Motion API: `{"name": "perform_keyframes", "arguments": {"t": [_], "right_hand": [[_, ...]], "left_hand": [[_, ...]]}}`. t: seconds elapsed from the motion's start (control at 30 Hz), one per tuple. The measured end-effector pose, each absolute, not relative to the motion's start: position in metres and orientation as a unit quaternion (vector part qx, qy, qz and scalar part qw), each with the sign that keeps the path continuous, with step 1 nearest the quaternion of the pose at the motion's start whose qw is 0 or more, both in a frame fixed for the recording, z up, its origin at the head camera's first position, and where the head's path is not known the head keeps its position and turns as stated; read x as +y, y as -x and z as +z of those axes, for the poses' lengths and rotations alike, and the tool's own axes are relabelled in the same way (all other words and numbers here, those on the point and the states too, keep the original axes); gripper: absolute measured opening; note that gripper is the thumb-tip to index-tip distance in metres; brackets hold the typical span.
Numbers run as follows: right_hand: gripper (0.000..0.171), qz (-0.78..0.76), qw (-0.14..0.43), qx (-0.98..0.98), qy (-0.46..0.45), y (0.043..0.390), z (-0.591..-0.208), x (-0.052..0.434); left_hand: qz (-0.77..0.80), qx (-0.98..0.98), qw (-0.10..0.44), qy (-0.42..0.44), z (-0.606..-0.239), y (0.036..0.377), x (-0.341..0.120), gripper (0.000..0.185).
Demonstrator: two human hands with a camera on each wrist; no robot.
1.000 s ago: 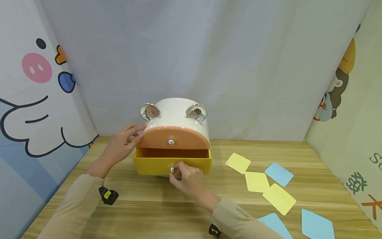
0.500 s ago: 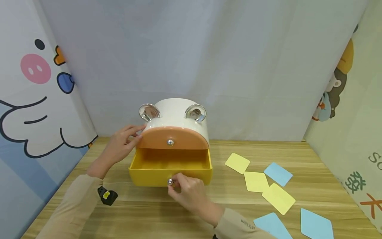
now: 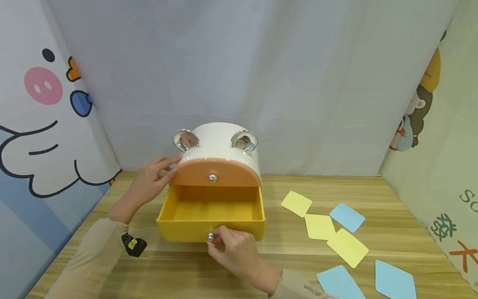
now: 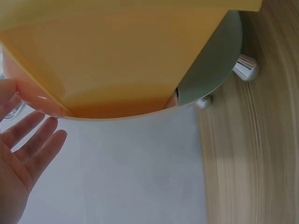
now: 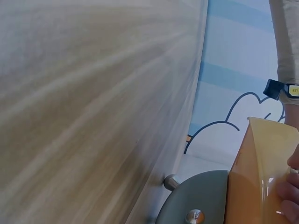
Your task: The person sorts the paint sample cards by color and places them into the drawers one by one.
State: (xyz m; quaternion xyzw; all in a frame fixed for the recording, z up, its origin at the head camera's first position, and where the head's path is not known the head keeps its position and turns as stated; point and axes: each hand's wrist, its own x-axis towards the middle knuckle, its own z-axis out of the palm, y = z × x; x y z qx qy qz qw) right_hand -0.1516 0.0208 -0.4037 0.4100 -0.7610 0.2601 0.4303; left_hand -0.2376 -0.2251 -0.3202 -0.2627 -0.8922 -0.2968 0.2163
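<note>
Overhead, our right hand (image 3: 239, 253) pinched the silver knob (image 3: 210, 237) of the yellow drawer (image 3: 210, 216), which stood pulled out over the table (image 3: 373, 195); our left hand (image 3: 151, 182) rested with straight fingers on the white box (image 3: 220, 143). At the left wrist, we saw the relaxed fingers (image 4: 35, 144) beside the drawer's underside (image 4: 117, 56). At the right wrist, our fingertips (image 5: 289, 200) touched the drawer front (image 5: 259, 177).

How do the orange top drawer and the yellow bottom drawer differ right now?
The orange drawer is pushed in flush with the white cabinet; the yellow drawer is pulled out, its inside showing nothing. The orange front is arched on top, the yellow front straight-edged. The right hand pinches the yellow drawer's knob; the left hand rests at the cabinet's side beside the orange drawer, whose knob is untouched. Both have a round silver knob.
</note>
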Motion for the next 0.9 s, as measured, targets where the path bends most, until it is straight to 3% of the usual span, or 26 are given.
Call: {"name": "perform_keyframes", "arguments": {"t": [0.57,0.77,0.9], "right_hand": [[0.027,0.297,0.412,-0.746,-0.432,0.145,-0.394,0.029],[0.018,0.319,0.438,-0.708,-0.453,0.146,-0.374,0.045],[0.027,0.317,0.483,-0.664,-0.475,0.154,-0.356,0.069]], "left_hand": [[-0.292,-0.894,0.216,0.261,-0.321,0.237,-0.227,0.035],[-0.294,-0.894,0.215,0.263,-0.321,0.237,-0.227,0.035],[-0.294,-0.893,0.216,0.263,-0.321,0.237,-0.227,0.036]]}}
